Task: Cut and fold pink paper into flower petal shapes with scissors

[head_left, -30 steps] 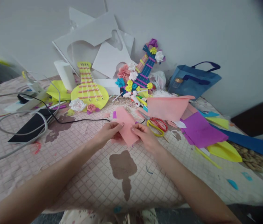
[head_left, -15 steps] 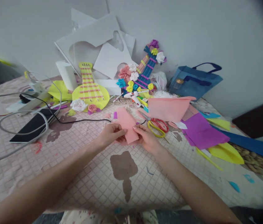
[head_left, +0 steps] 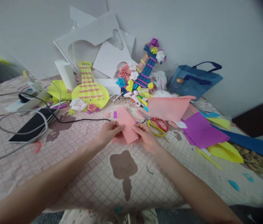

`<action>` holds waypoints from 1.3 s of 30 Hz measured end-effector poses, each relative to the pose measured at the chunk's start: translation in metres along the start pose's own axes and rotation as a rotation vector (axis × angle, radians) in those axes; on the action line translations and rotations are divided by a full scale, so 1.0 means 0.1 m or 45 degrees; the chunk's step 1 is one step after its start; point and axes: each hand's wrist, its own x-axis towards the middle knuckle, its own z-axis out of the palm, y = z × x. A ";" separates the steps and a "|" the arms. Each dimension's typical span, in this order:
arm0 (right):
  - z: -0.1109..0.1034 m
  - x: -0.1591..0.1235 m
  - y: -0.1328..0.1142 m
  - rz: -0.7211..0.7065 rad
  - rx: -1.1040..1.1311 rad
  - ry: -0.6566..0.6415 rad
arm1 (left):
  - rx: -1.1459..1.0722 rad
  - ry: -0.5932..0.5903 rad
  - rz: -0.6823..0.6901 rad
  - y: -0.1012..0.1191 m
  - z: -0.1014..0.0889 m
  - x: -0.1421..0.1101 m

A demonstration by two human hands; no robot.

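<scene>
A strip of pink paper [head_left: 127, 124], tilted slightly, is held between both hands above the table. My left hand [head_left: 110, 132] pinches its left edge with thumb and fingers. On the opposite edge, my right hand [head_left: 146, 135] grips with the thumb on top. More pink paper shows on the table beneath the hands, partly covered by them. Just right of my right hand lie red-handled scissors [head_left: 160, 123] and yellow-handled scissors [head_left: 156, 130]. A white glue gun [head_left: 133, 98] rests beyond the strip.
A yellow paper guitar [head_left: 90, 91] and a blue flower-covered one [head_left: 146, 73] lean at the back. Coloured sheets, including a purple one [head_left: 202, 129], lie right. Left are cables, a power strip [head_left: 26, 102] and a black tablet-like slab [head_left: 32, 127]. A blue bag [head_left: 195, 81] stands back right.
My left thumb has slid a little up and left along the strip's edge. The strip and my right hand stay nearly where they were.
</scene>
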 end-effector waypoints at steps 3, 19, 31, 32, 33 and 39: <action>-0.01 0.01 0.01 -0.051 -0.045 0.003 | -0.003 0.001 -0.010 0.02 0.00 -0.01; 0.02 -0.08 -0.02 -0.416 -0.781 -0.297 | 0.463 -0.220 0.127 0.00 -0.06 0.02; 0.00 -0.08 -0.05 -0.352 -0.754 -0.325 | 0.297 -0.155 0.011 0.01 -0.06 0.01; -0.01 -0.08 -0.05 -0.340 -0.748 -0.323 | 0.281 -0.140 0.003 0.03 -0.06 0.00; -0.02 -0.07 -0.06 -0.327 -0.741 -0.317 | 0.262 -0.126 0.002 0.05 -0.07 0.00; -0.10 -0.01 -0.06 -0.350 -0.736 -0.265 | 0.194 -0.004 0.051 0.09 -0.16 0.04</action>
